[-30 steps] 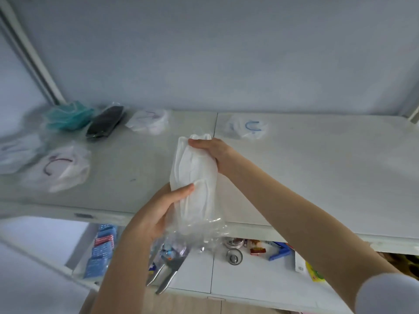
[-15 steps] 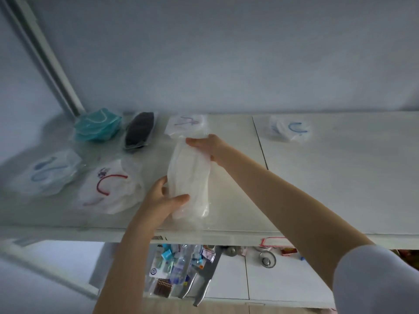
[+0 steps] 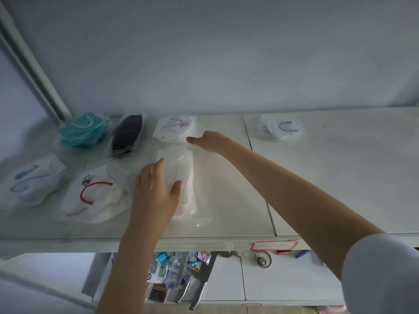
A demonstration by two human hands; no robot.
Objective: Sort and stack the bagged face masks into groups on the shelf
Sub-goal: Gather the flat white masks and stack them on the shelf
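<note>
On the shelf (image 3: 340, 177) the bag (image 3: 184, 168) is pressed under the spread left hand (image 3: 156, 191); the right hand (image 3: 208, 141) is outstretched at its far end; the edge label (image 3: 273, 245) is unreadable; rightward, shelf is bare.

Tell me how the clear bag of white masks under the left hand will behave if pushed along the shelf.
The bag of white masks probably slides easily: glossy film on a smooth shelf. It likely flexes, its loose near end crinkled. Unlikely to roll; it lies flat.
</note>
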